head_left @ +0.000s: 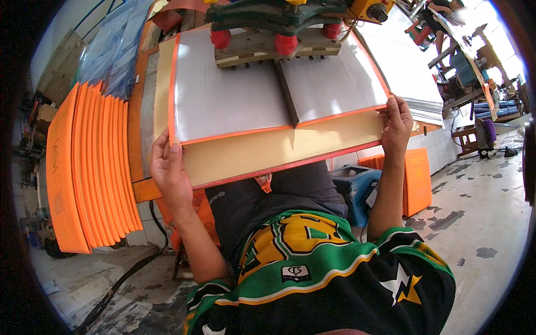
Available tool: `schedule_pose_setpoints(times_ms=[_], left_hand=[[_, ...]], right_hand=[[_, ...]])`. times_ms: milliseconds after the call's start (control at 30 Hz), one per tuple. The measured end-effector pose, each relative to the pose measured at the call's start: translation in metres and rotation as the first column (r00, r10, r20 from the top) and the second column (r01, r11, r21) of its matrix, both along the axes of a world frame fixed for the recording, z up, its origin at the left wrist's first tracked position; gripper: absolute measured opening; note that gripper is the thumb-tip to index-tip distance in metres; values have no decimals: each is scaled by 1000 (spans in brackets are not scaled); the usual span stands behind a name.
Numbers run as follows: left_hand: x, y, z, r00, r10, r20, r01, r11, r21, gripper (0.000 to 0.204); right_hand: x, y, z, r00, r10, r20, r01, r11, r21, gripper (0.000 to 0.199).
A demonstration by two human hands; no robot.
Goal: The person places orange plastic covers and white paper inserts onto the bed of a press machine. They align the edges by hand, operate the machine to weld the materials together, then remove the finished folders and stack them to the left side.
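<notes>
My workbench (146, 190) carries a tan board (262, 153) that overhangs its near edge. On the board lies an open orange-edged folder with clear sleeves (223, 100), pressed at the far edge by the green machine head (268, 22). Along the bench's left edge I see 1 fanned row of orange folders (95, 167).

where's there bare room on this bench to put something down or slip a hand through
Little is free. The open folder covers the tan board, held by the left hand and right hand. The press head crowds the far middle; fanned orange covers fill the left. Only the board's bare near strip remains.
</notes>
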State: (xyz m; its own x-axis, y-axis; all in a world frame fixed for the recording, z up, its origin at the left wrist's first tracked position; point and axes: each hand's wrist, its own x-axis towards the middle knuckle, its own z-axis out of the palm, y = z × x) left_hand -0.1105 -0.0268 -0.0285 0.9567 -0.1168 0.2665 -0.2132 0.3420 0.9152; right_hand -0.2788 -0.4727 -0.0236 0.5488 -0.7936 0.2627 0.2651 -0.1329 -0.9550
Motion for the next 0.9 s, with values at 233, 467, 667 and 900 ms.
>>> schedule_pose_setpoints(times_ms=[233, 467, 667, 900], left_hand=[[-2, -3, 2, 998, 64, 6, -64, 996, 66, 32], [-4, -3, 2, 997, 71, -6, -70, 992, 102, 33], [-4, -5, 0, 995, 75, 72, -87, 979, 186, 31], [-5, -4, -2, 993, 114, 23, -116, 960, 255, 39]], right_hand=[[2, 3, 1, 1000, -11, -19, 10, 999, -42, 32], [2, 3, -3, 995, -69, -75, 61, 992, -115, 29], [2, 2, -3, 989, -84, -118, 65, 986, -154, 30], [7, 11, 2, 981, -117, -156, 80, 971, -224, 35]])
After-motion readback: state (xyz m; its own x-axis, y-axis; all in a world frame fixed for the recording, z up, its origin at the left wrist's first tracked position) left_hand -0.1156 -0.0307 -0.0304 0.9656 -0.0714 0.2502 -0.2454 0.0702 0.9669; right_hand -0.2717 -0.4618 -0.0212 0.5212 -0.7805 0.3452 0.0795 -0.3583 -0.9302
